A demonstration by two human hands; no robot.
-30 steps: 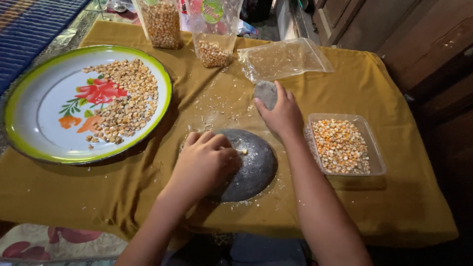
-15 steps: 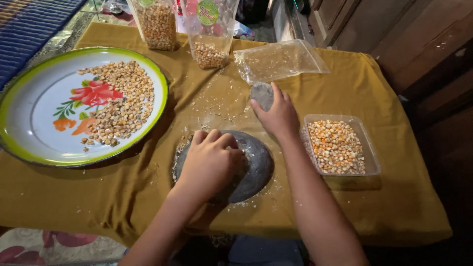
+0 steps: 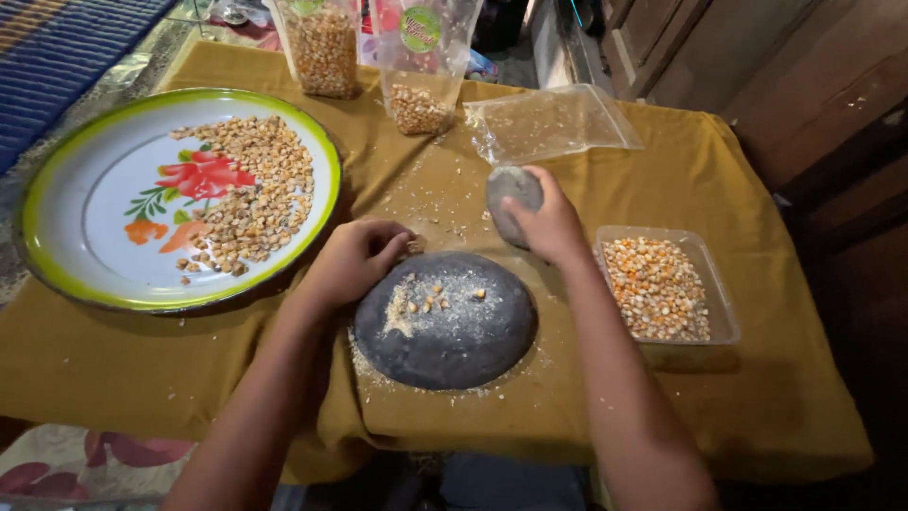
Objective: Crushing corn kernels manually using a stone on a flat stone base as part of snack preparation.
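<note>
Mid-grinding: the right hand grips the grey pounding stone at one o'clock of the dark grinding slab, the left hand, fingers curled closed, pinches kernels at its ten o'clock rim; I judge the stone must come down squarely on the slab's crushed corn.

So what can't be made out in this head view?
- Whether the left hand holds kernels: its curled fingers hide the palm.
- Lower part of the grey stone: covered by the right hand.
- Tops of both clear bags: cut off by the upper edge.
</note>
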